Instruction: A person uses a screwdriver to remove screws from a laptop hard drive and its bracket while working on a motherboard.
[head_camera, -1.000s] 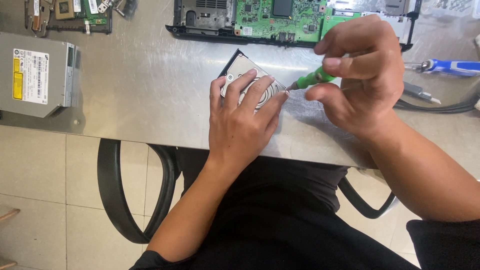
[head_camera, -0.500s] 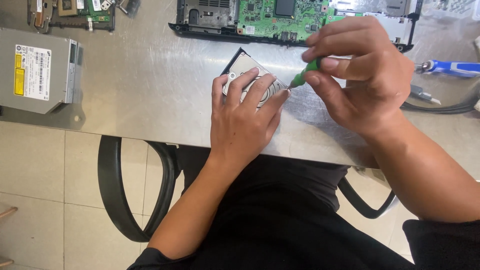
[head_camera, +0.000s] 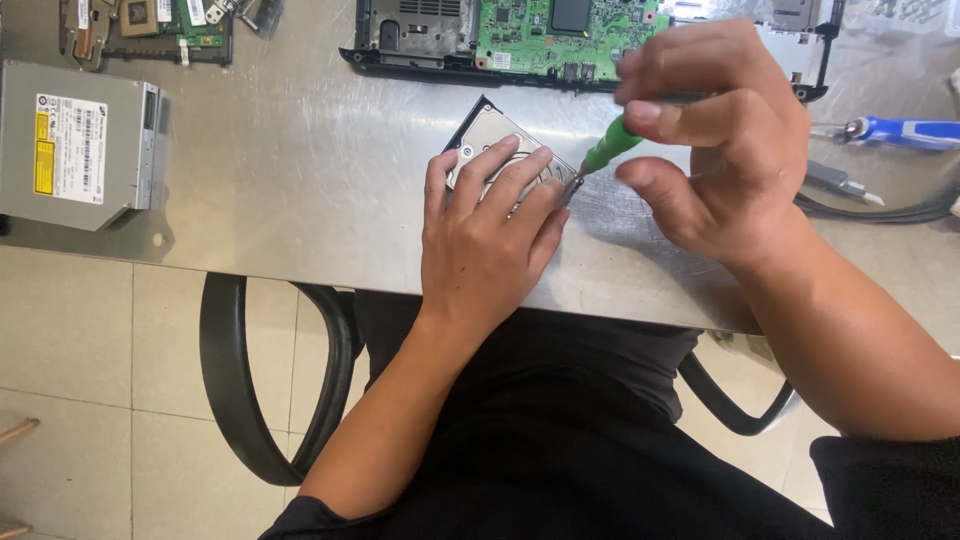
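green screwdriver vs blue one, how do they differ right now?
The green screwdriver is gripped in the right hand; the blue screwdriver lies untouched on the metal table.
The green one is angled, tip at the corner of the hard drive pinned by the left hand; the blue one lies flat, far right.
Both have coloured handles.

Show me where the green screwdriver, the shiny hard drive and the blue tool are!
green screwdriver (head_camera: 610, 150): head view, on its green handle below the fingers.
hard drive (head_camera: 482, 132): head view, on its bare silver top corner.
blue tool (head_camera: 915, 132): head view, on its blue handle.
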